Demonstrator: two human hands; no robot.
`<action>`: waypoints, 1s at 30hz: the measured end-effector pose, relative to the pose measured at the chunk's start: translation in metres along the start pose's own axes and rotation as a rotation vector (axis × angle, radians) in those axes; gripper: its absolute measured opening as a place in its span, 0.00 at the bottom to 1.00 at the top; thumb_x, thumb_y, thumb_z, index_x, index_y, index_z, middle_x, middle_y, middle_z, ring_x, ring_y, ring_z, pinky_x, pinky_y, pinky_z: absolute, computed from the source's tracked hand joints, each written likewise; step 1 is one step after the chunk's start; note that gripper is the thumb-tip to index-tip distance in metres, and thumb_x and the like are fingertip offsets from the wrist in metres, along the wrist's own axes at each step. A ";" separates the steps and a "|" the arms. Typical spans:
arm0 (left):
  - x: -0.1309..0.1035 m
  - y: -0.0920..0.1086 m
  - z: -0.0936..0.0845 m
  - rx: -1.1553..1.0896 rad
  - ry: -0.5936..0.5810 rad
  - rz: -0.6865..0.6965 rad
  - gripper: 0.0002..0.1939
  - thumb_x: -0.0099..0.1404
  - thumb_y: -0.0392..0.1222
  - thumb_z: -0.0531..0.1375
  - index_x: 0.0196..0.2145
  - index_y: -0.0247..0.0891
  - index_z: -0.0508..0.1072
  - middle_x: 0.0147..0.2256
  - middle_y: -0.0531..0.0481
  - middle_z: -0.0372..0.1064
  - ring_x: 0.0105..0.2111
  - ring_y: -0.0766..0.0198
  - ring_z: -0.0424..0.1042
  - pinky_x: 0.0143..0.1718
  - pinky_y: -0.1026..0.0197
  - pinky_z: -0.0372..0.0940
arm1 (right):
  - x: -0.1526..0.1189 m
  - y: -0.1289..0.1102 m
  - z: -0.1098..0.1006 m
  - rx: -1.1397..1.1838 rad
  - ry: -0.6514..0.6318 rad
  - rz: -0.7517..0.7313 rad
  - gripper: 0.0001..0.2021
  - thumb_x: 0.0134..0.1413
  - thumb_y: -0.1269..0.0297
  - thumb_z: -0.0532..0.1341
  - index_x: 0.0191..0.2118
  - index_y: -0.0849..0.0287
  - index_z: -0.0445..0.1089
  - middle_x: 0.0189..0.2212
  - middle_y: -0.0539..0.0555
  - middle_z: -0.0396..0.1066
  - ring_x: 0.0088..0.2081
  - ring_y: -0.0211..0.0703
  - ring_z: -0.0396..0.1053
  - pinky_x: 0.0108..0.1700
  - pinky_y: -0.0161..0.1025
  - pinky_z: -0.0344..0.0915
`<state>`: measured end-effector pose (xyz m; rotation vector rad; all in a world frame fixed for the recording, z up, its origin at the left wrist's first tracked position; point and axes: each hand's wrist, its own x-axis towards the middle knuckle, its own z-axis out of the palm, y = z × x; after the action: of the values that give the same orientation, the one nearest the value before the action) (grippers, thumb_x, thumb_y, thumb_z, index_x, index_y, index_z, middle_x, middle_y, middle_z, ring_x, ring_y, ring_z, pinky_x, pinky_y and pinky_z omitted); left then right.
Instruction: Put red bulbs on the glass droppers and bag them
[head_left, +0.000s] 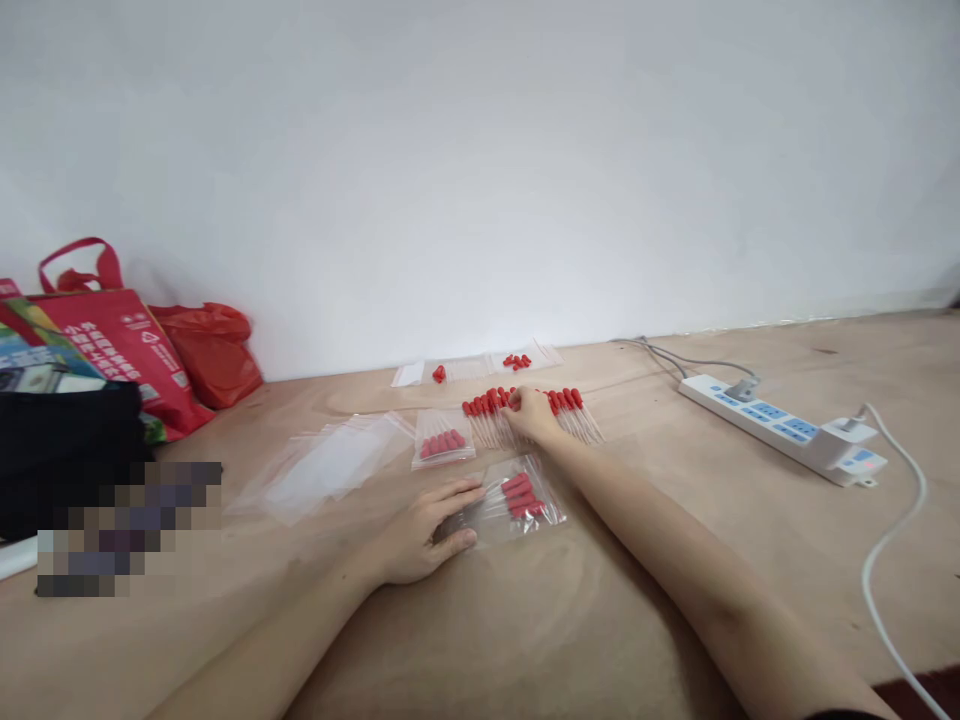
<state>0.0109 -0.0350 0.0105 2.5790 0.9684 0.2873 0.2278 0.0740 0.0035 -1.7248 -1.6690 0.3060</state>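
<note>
My left hand (431,530) lies with fingers apart on the left end of a clear bag (491,510) that holds several red-tipped sticks (523,495). Farther back, my right hand (529,415) reaches into a row of red-tipped sticks (574,400), its fingers closed around something I cannot make out. A smaller clear bag (442,440) with red tips inside lies just left of the row. Behind the row, two more clear bags with red pieces (439,374) lie near the wall.
Flat clear bags (330,465) are spread at the left. Beyond them stand a red printed bag (124,350), a red plastic bag (214,350) and black cloth (67,440). A white power strip (772,425) with cables lies at the right. A white wall (480,180) borders the table (600,620).
</note>
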 end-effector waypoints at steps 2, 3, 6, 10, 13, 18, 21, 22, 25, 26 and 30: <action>-0.001 0.000 0.000 0.005 -0.008 -0.002 0.24 0.63 0.48 0.50 0.56 0.46 0.54 0.57 0.48 0.50 0.56 0.56 0.51 0.54 0.50 0.50 | 0.003 -0.003 0.005 -0.008 -0.010 0.016 0.11 0.41 0.62 0.59 0.32 0.63 0.67 0.32 0.58 0.70 0.36 0.42 0.67 0.37 0.36 0.60; -0.001 0.000 0.000 0.006 -0.009 -0.001 0.24 0.63 0.47 0.50 0.56 0.46 0.54 0.57 0.48 0.50 0.56 0.56 0.51 0.54 0.50 0.50 | 0.003 -0.005 0.006 -0.018 -0.024 0.030 0.12 0.40 0.60 0.59 0.32 0.63 0.67 0.32 0.58 0.70 0.36 0.43 0.67 0.37 0.36 0.61; -0.001 0.000 0.001 0.003 -0.011 0.003 0.24 0.63 0.47 0.50 0.56 0.45 0.54 0.57 0.48 0.50 0.56 0.56 0.51 0.54 0.50 0.50 | 0.004 -0.009 0.009 -0.053 -0.075 0.083 0.10 0.39 0.61 0.59 0.29 0.63 0.69 0.31 0.59 0.71 0.36 0.45 0.68 0.37 0.36 0.61; 0.000 0.001 0.000 -0.005 -0.007 0.002 0.24 0.62 0.47 0.51 0.56 0.45 0.55 0.57 0.48 0.50 0.55 0.56 0.52 0.54 0.51 0.51 | 0.004 -0.013 0.013 -0.061 -0.069 0.137 0.11 0.38 0.67 0.58 0.32 0.65 0.69 0.33 0.63 0.71 0.36 0.49 0.69 0.34 0.38 0.62; 0.001 0.003 -0.001 -0.009 -0.005 0.002 0.23 0.62 0.46 0.51 0.55 0.45 0.55 0.57 0.48 0.50 0.55 0.56 0.52 0.54 0.51 0.51 | 0.006 -0.017 0.012 -0.032 -0.053 0.145 0.12 0.37 0.68 0.58 0.33 0.67 0.69 0.33 0.65 0.71 0.36 0.50 0.69 0.33 0.37 0.62; 0.000 0.002 -0.001 -0.006 -0.006 0.012 0.23 0.63 0.47 0.51 0.55 0.45 0.55 0.57 0.49 0.50 0.55 0.57 0.52 0.54 0.51 0.51 | 0.003 -0.009 -0.009 0.099 -0.072 0.082 0.07 0.42 0.67 0.56 0.25 0.65 0.68 0.22 0.55 0.69 0.27 0.41 0.68 0.28 0.32 0.61; 0.000 0.000 0.001 -0.005 0.002 0.014 0.23 0.62 0.46 0.51 0.55 0.45 0.56 0.57 0.49 0.51 0.55 0.57 0.52 0.55 0.51 0.50 | -0.013 0.010 -0.030 0.259 -0.056 0.055 0.11 0.45 0.64 0.54 0.36 0.64 0.64 0.20 0.49 0.67 0.22 0.34 0.65 0.23 0.30 0.60; 0.001 0.000 0.001 -0.005 0.006 0.014 0.23 0.62 0.46 0.51 0.55 0.44 0.56 0.57 0.49 0.51 0.55 0.57 0.52 0.55 0.51 0.50 | -0.022 0.018 -0.037 0.443 -0.026 0.042 0.17 0.44 0.64 0.55 0.42 0.64 0.60 0.19 0.46 0.65 0.19 0.33 0.63 0.21 0.30 0.59; 0.002 -0.001 0.001 -0.004 0.012 0.017 0.22 0.62 0.46 0.52 0.54 0.44 0.57 0.57 0.48 0.51 0.55 0.57 0.52 0.55 0.51 0.50 | -0.054 0.039 -0.053 0.800 -0.015 0.000 0.36 0.39 0.62 0.60 0.54 0.61 0.43 0.17 0.40 0.61 0.16 0.33 0.61 0.19 0.31 0.60; 0.002 0.000 0.001 -0.004 0.011 0.019 0.22 0.62 0.45 0.52 0.54 0.44 0.57 0.57 0.48 0.51 0.55 0.57 0.52 0.55 0.51 0.50 | -0.063 0.044 -0.056 0.847 -0.018 0.016 0.38 0.39 0.62 0.61 0.55 0.60 0.40 0.17 0.41 0.61 0.17 0.33 0.61 0.20 0.32 0.61; 0.002 0.000 0.001 -0.012 0.016 0.029 0.22 0.62 0.45 0.52 0.54 0.44 0.58 0.56 0.48 0.52 0.55 0.58 0.53 0.54 0.52 0.51 | -0.084 0.049 -0.055 0.945 0.000 0.111 0.41 0.37 0.59 0.62 0.55 0.57 0.38 0.19 0.41 0.62 0.19 0.34 0.64 0.22 0.33 0.63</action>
<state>0.0128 -0.0336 0.0097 2.5855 0.9327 0.3213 0.2882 -0.0186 -0.0122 -1.0769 -1.1169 0.9636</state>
